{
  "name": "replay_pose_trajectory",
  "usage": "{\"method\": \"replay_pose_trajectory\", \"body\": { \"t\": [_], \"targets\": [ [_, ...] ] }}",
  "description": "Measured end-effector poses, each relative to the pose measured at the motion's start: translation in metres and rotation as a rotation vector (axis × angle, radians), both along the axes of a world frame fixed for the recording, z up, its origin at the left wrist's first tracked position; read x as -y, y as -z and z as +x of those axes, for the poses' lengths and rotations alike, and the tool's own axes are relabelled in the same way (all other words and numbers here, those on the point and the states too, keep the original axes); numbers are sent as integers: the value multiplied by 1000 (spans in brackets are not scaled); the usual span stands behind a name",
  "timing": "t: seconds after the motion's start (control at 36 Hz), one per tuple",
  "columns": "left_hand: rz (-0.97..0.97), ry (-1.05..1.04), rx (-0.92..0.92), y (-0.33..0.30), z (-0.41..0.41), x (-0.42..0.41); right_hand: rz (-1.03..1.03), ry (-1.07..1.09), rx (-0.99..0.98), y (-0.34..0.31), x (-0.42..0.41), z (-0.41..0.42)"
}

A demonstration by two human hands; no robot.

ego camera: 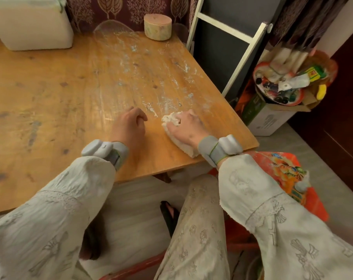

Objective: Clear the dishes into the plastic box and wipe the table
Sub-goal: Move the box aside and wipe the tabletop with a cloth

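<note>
I am looking down over pale sleeves at both hands on the wooden table. My right hand is pressing a crumpled off-white cloth flat near the table's near right corner, fingers curled over its top and gripping it. My left hand is resting just beside it, fingers loosely curled and holding nothing. The cloth is looking soft and limp, light, likely damp; I judge it will bunch and slide easily, so holding it from above with a spread palm should be keeping it under control. Beyond the hands, whitish smears are streaking the boards toward the far edge, so wiping seems unfinished. Farther back, a round wooden block is sitting at the far right, and a white plastic box is standing at the far left.
</note>
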State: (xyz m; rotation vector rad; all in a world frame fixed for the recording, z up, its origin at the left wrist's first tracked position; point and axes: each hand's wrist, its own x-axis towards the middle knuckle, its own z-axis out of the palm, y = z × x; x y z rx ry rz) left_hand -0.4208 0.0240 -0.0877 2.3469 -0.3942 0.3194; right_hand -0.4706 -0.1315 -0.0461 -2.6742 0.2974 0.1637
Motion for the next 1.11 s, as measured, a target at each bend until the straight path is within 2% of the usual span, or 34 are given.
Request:
{"method": "replay_pose_trajectory", "body": {
  "t": [0.14, 0.25, 0.31, 0.42, 0.53, 0.72, 0.89, 1.03, 1.11],
  "targets": [
    [30, -269, -18, -2, 15, -54, 85, -180, -16, 4, -49, -5],
    [87, -418, -195, 2, 24, -89, 43, -295, 50, 16, -84, -7],
    [89, -435, -267, 6, 27, -100, -16, -316, 107, 20, -92, -7],
    [72, -413, -269, 9, 30, -105, -183, -344, 251, 28, -99, 0],
    [39, -420, -263, 8, 35, -98, -213, -344, 308, 36, -115, 19],
    [-150, -470, -338, 5, 42, -102, -181, -289, 266, 35, -131, 55],
    [81, -480, -311, 2, 35, -84, -224, -211, 271, 37, -91, 58],
    [185, -432, -306, 0, 29, -54, -319, 95, 224, 34, 27, 54],
    [215, -365, -279, -2, 23, -34, -337, 221, 239, 33, 56, 52]
  ]
}}
